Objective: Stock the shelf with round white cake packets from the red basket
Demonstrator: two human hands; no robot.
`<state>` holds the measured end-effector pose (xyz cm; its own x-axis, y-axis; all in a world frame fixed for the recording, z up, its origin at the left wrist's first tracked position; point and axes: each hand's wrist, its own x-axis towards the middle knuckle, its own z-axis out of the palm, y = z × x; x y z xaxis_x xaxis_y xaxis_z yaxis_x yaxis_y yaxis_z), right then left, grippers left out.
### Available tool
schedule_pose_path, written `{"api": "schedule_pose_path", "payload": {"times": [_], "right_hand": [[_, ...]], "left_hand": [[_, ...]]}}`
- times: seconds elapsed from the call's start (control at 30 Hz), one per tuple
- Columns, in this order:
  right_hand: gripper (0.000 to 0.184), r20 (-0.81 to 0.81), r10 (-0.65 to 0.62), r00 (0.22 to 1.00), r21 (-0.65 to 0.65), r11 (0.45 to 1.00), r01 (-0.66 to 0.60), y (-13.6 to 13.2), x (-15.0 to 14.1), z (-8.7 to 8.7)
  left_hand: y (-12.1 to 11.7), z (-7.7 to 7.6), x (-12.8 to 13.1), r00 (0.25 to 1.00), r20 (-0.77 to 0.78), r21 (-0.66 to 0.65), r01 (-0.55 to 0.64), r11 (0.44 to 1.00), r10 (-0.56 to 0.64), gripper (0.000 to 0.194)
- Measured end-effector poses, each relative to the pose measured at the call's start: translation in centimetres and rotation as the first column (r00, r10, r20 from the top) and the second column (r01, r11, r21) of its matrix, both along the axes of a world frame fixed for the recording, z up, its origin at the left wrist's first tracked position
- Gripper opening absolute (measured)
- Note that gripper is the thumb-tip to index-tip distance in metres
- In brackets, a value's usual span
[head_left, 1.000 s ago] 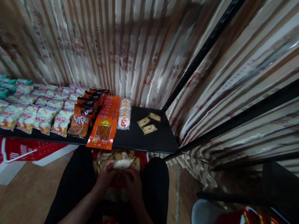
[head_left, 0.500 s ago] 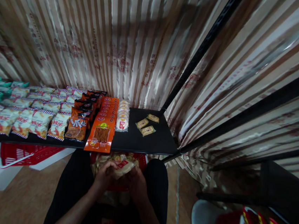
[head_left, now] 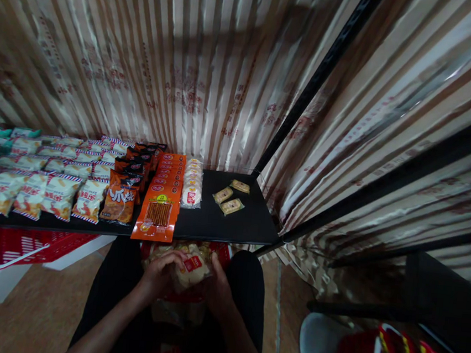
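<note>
- Held article: from where I stand, a pale packet [head_left: 190,272] with a red label lies between the person's two hands, above a red basket [head_left: 227,250] set between the knees, just on the near side of the shelf [head_left: 234,229].
- Left hand [head_left: 159,274]: fingers bent and gripping the packet's left side, the tips close to the label.
- Right hand [head_left: 217,288]: thumb raised at the packet's right edge; the other fingers are lost in shade, so I cannot tell whether they close on it.
- Hazard, slip: the wrapper looks smooth; should the left fingers loosen, the packet could drop among the pale packs in the basket.
- Hazard, crushing: the contents look brittle; uneven pressure from the two sides might crack them.
- Hazard, snagging: the orange packets [head_left: 158,202] overhang the shelf's near edge, above and left of the hands; a knuckle rising carelessly could knock them askew.
- Hazard, toppling: the row of white round packs [head_left: 193,186] stands just right of these; a sideways brush might upset it. Farther right, three small wrapped biscuits [head_left: 231,205] lie loose and could slide if nudged.
</note>
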<state>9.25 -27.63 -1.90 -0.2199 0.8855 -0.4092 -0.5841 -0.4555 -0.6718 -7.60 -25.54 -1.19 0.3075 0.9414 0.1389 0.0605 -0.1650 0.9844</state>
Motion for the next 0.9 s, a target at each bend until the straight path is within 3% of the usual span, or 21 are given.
{"api": "schedule_pose_path", "payload": {"times": [0.17,0.33,0.5,0.63,0.77,0.9], "right_hand": [[0.044,0.145,-0.039,0.989,0.104,0.994,0.024,-1.0,0.8,0.0],[0.026,0.088,0.070,0.994,0.034,0.997,-0.073,-1.0,-0.6,0.4],[0.029,-0.015,0.051,0.999,-0.007,0.999,-0.052,-0.4,-1.7,0.9],[0.031,-0.018,-0.030,0.999,-0.017,0.999,0.030,-0.1,-1.6,1.3],[0.027,-0.002,-0.058,0.998,-0.005,0.998,0.058,0.2,-1.7,1.3],[0.022,0.047,-0.082,0.996,0.012,0.997,0.081,0.4,-1.8,1.0]], "left_hand": [[1.1,0.8,-1.3,0.978,0.053,-0.091,0.204,0.975,-0.200,0.014],[2.2,1.7,-1.6,0.948,0.097,-0.176,0.315,0.933,-0.302,0.013],[2.6,2.0,-1.0,0.972,0.171,-0.295,0.204,0.933,-0.159,0.017],[2.6,1.4,-0.6,0.959,0.285,-0.477,0.144,0.867,-0.002,0.033],[2.4,1.0,-0.3,0.940,0.332,-0.516,0.113,0.849,0.077,0.047],[2.0,1.1,0.0,0.947,0.304,-0.537,0.081,0.840,0.103,0.044]]}}
